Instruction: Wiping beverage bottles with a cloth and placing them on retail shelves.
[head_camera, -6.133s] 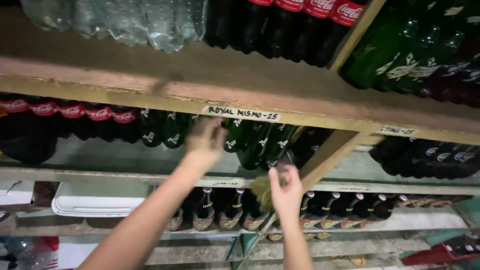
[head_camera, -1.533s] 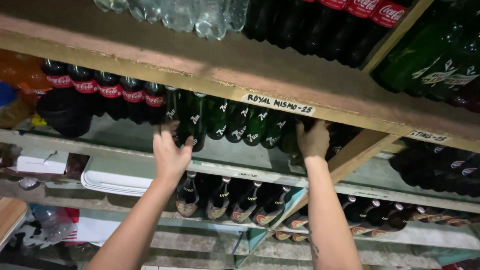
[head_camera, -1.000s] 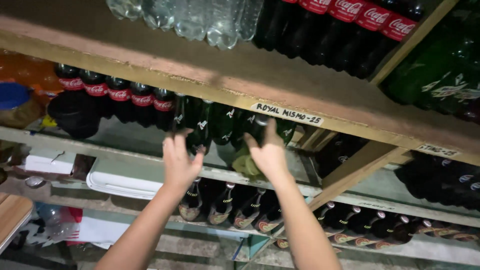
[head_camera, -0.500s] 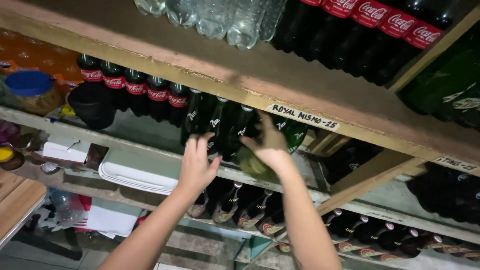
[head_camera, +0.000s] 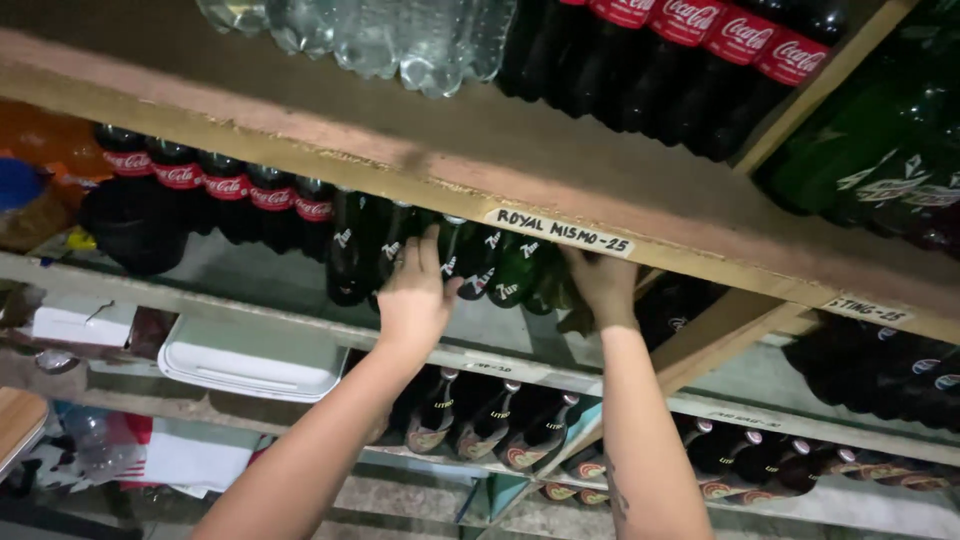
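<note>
A row of dark green glass bottles (head_camera: 500, 268) stands on the middle wooden shelf (head_camera: 300, 325). My left hand (head_camera: 415, 295) reaches up and wraps its fingers round one green bottle (head_camera: 395, 250) at the row's left part, the thumb touching its neighbour. My right hand (head_camera: 600, 285) is at the row's right end, its fingertips hidden behind the upper shelf's front board (head_camera: 330, 165). A yellow-green cloth (head_camera: 575, 320) shows under its palm.
Dark cola bottles with red labels (head_camera: 210, 190) stand left of the green ones. Clear and dark bottles fill the top shelf. A white tray (head_camera: 250, 360) lies on a lower shelf beside brown bottles (head_camera: 480, 420). A slanted wooden brace (head_camera: 720, 340) rises on the right.
The view has shifted left and down. My right hand moved right with the cloth to the row's right end. My left hand rose onto a green bottle.
</note>
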